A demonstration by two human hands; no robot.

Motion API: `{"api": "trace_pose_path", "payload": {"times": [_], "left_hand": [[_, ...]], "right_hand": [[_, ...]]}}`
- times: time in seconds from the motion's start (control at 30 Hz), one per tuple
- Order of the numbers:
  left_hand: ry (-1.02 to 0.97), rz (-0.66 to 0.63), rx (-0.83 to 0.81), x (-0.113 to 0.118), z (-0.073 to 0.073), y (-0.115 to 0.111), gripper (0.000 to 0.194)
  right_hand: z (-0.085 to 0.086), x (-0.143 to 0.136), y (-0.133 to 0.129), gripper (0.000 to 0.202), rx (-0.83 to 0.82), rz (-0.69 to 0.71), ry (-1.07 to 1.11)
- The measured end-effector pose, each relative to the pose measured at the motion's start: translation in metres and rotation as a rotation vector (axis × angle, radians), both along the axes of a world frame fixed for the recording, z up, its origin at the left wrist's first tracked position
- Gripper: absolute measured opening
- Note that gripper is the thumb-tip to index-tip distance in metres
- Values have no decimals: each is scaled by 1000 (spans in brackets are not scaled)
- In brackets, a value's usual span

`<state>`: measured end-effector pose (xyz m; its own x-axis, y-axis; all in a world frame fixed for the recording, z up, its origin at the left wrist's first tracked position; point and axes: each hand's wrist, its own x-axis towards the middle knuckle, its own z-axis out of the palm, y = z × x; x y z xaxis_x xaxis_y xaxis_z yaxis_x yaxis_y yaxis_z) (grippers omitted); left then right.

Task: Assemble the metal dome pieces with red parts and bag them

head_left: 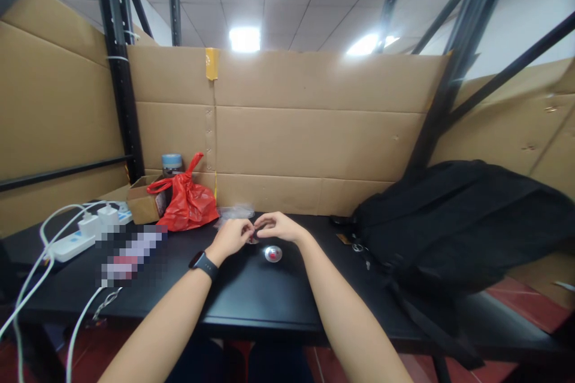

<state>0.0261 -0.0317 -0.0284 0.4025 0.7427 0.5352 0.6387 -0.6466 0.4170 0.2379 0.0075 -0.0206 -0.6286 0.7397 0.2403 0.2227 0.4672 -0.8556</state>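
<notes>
Both hands are close together above the middle of the black table. My left hand (233, 235), with a dark watch (203, 264) on its wrist, has its fingers pressed together at a small item (253, 240) that is too small to name. My right hand (279, 227) is curved over the same spot, its fingertips close to those of my left hand; whether it grips anything is hidden. Just below my right hand, a small round shiny object (273, 254) with a red centre lies on the table. Clear crumpled plastic (236, 212) lies behind my left hand.
At the left are a white power strip (74, 246) with cables, a cardboard box (144, 203), a blue-lidded jar (172, 161) and a red plastic bag (188, 200). A black backpack (458, 221) covers the table's right side. Cardboard panels (314, 143) stand behind.
</notes>
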Motion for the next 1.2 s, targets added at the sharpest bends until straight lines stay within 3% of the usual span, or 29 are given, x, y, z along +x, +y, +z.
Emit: {"api": "trace_pose_path", "payload": {"times": [0.17, 0.37, 0.63, 0.8, 1.2], "left_hand": [[-64, 65, 5, -10, -2, 8, 15], [-99, 92, 35, -5, 0, 5, 17], [-155, 21, 63, 0, 6, 3, 12], [-330, 92, 149, -4, 5, 7, 10], [-172, 58, 153, -12, 4, 12, 8]], "right_hand": [[-2, -19, -6, 50, 23, -28, -3], [-13, -26, 1, 52, 31, -39, 17], [-17, -30, 5, 64, -9, 12, 120], [-11, -25, 4, 65, 3, -108, 249], [-7, -34, -1, 55, 21, -102, 318]]}}
